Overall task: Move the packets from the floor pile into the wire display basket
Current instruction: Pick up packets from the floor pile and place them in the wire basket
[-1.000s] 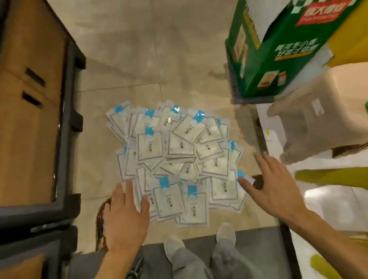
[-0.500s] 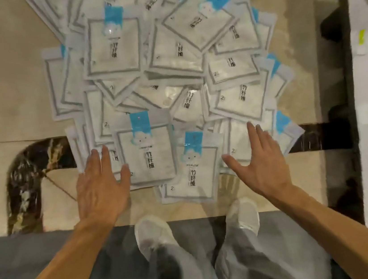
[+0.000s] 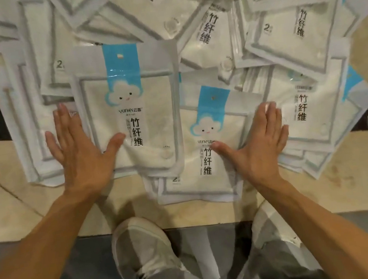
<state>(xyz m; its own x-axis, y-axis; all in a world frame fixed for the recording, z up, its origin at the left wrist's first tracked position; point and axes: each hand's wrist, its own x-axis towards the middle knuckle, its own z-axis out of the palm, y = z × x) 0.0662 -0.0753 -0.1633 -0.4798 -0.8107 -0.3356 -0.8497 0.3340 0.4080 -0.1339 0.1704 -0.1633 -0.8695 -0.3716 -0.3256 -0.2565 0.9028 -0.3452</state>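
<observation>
Many packets (image 3: 187,33) lay in a loose pile on the floor (image 3: 4,205), spreading from nine to three o'clock ahead of the shoes (image 3: 143,245). Both hands were flat, fingers straight: the left hand (image 3: 82,157) at ten o'clock, the right hand (image 3: 258,146) at two o'clock, each on a packet's edge, gripping nothing. The glossy packets would probably slide apart if scooped together. No basket was visible.

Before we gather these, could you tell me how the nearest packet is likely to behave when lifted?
The nearest packet looks flat and thin, so probably light and floppy. Its glossy film may slide off the pile.
</observation>
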